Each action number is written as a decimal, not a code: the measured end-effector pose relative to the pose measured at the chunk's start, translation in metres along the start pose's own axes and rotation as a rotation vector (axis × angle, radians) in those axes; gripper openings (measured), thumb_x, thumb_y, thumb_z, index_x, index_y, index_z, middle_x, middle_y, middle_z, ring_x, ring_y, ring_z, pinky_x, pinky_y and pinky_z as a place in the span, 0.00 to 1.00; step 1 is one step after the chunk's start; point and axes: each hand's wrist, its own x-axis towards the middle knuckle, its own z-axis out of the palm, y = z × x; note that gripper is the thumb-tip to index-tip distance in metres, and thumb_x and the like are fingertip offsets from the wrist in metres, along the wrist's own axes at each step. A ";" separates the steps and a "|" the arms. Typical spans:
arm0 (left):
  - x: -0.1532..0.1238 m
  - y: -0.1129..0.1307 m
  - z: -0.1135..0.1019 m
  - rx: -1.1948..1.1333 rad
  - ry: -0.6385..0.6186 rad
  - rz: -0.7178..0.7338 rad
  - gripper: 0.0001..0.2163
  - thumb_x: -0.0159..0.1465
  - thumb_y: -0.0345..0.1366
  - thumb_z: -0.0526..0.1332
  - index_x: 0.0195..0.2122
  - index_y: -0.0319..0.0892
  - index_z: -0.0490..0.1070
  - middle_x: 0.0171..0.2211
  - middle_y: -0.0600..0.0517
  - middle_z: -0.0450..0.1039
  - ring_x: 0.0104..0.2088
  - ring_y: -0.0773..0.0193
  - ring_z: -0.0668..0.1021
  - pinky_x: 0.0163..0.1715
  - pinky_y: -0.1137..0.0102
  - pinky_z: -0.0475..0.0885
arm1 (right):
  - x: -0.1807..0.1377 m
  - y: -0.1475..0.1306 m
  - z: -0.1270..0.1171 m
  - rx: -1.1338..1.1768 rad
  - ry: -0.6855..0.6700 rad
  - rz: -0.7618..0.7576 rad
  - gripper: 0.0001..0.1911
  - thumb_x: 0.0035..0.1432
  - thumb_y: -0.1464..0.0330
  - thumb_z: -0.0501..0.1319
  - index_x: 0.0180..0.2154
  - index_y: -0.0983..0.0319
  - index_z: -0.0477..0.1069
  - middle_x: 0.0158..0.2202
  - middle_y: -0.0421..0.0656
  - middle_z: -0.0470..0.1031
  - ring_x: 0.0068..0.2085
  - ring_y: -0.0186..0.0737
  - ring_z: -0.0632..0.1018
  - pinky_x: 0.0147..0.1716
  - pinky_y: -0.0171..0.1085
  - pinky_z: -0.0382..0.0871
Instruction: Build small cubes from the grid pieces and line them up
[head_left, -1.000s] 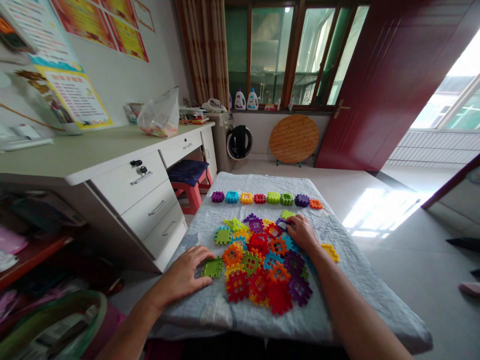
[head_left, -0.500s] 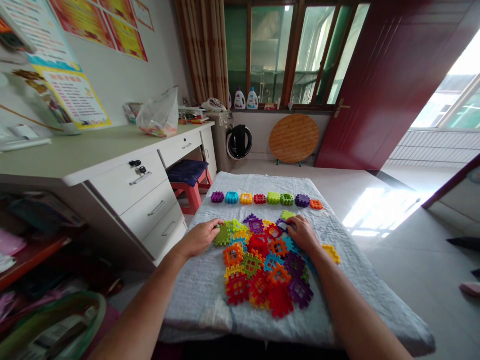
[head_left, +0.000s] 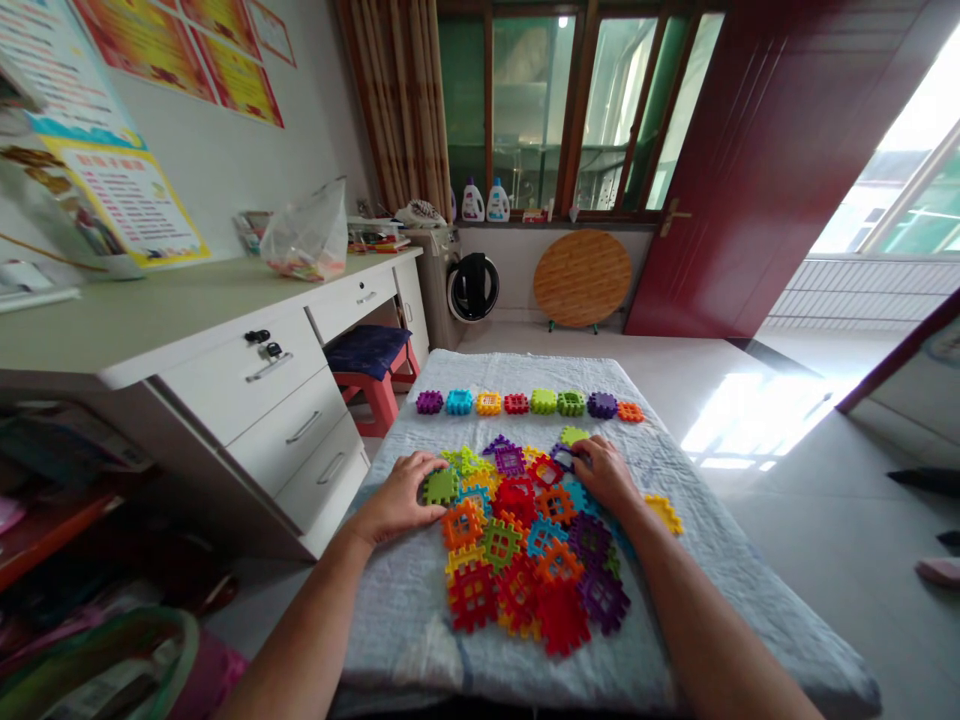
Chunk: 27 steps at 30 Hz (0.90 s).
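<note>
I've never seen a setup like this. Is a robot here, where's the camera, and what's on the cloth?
There's no robot: this is a person's bare-handed work, pictured by one camera worn on the head, looking forward and down. On the cloth lies a pile of colourful notched pieces, with a row of small blocks beyond it. The left hand has a green piece between thumb and fingers; the right hand is at a dark purple piece. How firmly either is gripped, I can't tell.
</note>
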 end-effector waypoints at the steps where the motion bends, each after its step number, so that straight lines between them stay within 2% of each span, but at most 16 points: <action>1: 0.001 0.001 0.001 0.004 -0.004 0.000 0.26 0.47 0.40 0.66 0.50 0.48 0.69 0.49 0.49 0.67 0.51 0.52 0.68 0.54 0.60 0.63 | 0.000 -0.001 -0.001 0.003 0.001 0.003 0.09 0.53 0.69 0.57 0.37 0.60 0.73 0.35 0.44 0.72 0.39 0.41 0.71 0.43 0.38 0.61; 6: 0.001 0.009 0.005 0.003 0.015 0.013 0.23 0.46 0.34 0.64 0.46 0.46 0.69 0.45 0.50 0.68 0.49 0.55 0.69 0.52 0.62 0.64 | 0.000 -0.001 -0.002 0.015 -0.005 -0.003 0.09 0.53 0.69 0.57 0.37 0.60 0.73 0.35 0.44 0.72 0.39 0.41 0.71 0.43 0.38 0.62; 11: -0.002 0.010 0.005 -0.047 0.059 0.012 0.22 0.48 0.37 0.66 0.46 0.46 0.68 0.45 0.49 0.68 0.49 0.54 0.70 0.51 0.61 0.65 | 0.000 -0.001 -0.002 0.022 -0.011 -0.007 0.09 0.53 0.69 0.57 0.37 0.60 0.73 0.35 0.44 0.72 0.39 0.41 0.71 0.43 0.38 0.62; 14: -0.003 0.010 0.005 -0.090 0.130 0.007 0.23 0.49 0.39 0.66 0.47 0.44 0.67 0.46 0.48 0.67 0.48 0.55 0.70 0.50 0.60 0.67 | -0.001 -0.001 -0.002 0.016 -0.015 -0.001 0.09 0.53 0.69 0.57 0.37 0.60 0.73 0.35 0.44 0.72 0.39 0.41 0.71 0.43 0.38 0.62; 20: -0.003 0.017 0.008 -0.144 0.301 0.052 0.21 0.52 0.35 0.65 0.48 0.43 0.65 0.45 0.49 0.65 0.46 0.59 0.71 0.46 0.62 0.71 | -0.003 -0.004 -0.012 -0.002 -0.048 -0.027 0.10 0.54 0.68 0.57 0.38 0.61 0.73 0.36 0.44 0.73 0.40 0.42 0.72 0.42 0.39 0.63; 23: 0.000 0.029 0.004 -0.126 0.312 0.081 0.22 0.53 0.34 0.64 0.50 0.43 0.65 0.44 0.49 0.65 0.45 0.60 0.72 0.47 0.63 0.71 | 0.000 -0.017 -0.024 -0.033 0.041 -0.050 0.11 0.55 0.67 0.57 0.40 0.60 0.73 0.39 0.45 0.74 0.43 0.45 0.72 0.45 0.43 0.62; 27: 0.011 0.053 -0.004 -0.082 0.250 0.116 0.25 0.52 0.34 0.65 0.52 0.45 0.66 0.45 0.50 0.66 0.46 0.59 0.72 0.48 0.64 0.70 | 0.003 -0.051 -0.039 0.023 0.144 -0.138 0.10 0.58 0.67 0.57 0.41 0.59 0.72 0.42 0.46 0.74 0.47 0.47 0.70 0.48 0.47 0.60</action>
